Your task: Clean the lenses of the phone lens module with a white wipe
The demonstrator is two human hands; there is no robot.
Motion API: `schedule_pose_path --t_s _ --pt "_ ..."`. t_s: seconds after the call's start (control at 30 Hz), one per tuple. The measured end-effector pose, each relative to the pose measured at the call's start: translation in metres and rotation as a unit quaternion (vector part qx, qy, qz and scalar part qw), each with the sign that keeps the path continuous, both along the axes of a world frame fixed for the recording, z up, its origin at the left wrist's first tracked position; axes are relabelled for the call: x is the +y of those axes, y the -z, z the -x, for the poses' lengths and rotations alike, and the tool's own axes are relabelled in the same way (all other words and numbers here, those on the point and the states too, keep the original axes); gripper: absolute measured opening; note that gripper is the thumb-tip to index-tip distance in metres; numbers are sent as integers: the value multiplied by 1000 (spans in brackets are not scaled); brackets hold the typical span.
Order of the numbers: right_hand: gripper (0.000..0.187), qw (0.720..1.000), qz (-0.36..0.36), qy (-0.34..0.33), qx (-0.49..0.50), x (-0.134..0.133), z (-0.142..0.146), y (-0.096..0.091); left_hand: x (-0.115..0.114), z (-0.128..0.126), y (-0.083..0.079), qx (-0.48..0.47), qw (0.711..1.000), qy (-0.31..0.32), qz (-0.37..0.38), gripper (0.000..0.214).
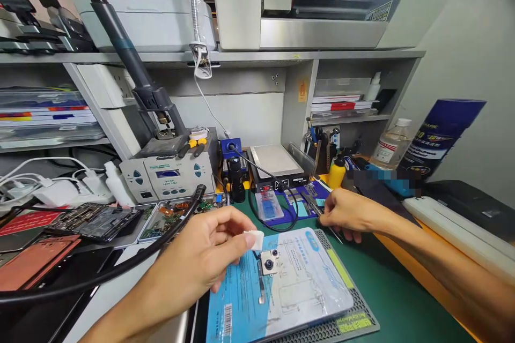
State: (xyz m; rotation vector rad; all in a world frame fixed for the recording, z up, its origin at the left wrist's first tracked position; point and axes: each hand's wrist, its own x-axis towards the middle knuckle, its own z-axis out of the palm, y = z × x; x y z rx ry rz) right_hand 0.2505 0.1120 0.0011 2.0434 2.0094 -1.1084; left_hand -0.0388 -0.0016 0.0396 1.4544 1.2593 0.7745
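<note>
My left hand (209, 254) pinches a small white pad (254, 239) between thumb and forefinger, just above a phone camera module (269, 262) that lies on a blue and white packet (277, 284). Further back and to the right, my right hand (346, 213) closes on thin metal tweezers (311, 202) over a blue mat. The packet rests on a grey ridged work mat (358, 311) on the green bench.
A black hose (120, 268) runs across the left foreground. Behind stand a rework station (169, 171), a small hot plate (277, 163), a yellow bottle (337, 171) and a clear solvent bottle (392, 144). Phone parts (96, 220) lie at the left. Shelves and a printer rise behind.
</note>
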Motion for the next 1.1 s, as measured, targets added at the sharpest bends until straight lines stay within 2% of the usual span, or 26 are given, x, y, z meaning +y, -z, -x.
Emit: schedule_pose_path --t_s 0.07,0.17,0.3,0.4,0.53,0.63,0.73,0.83,0.9,0.97,1.1 --pt "20 999 -5 15 50 0 -8 -2 3 0 0 21 1000 11 -3 26" --pt "33 984 -30 32 172 -5 -24 -17 7 -2 -1 39 999 20 -1 25" --pt "30 925 -92 53 365 -20 -31 -46 8 -10 5 37 999 22 12 22" --pt "26 886 -90 45 453 -36 -13 -54 7 -17 12 40 999 12 0 19" --pt "11 843 -9 -20 538 -58 28 -47 8 -20 16 69 998 4 16 23" --pt "9 847 13 -21 531 -69 52 -40 10 -17 16 89 996 7 17 26" --pt "13 842 -27 -40 538 -73 64 -32 13 -13 20 90 996 18 5 25" --pt "19 828 -70 -35 556 -75 65 -21 15 -10 24 63 998 21 9 21" --pt "17 824 -62 -20 563 -77 64 -14 15 -10 26 47 998 23 29 21" --pt "15 829 -42 -5 558 -77 64 -9 15 -10 27 52 997 21 49 23" --pt "23 844 -38 17 534 -77 63 -6 15 -10 26 74 996 22 51 24"
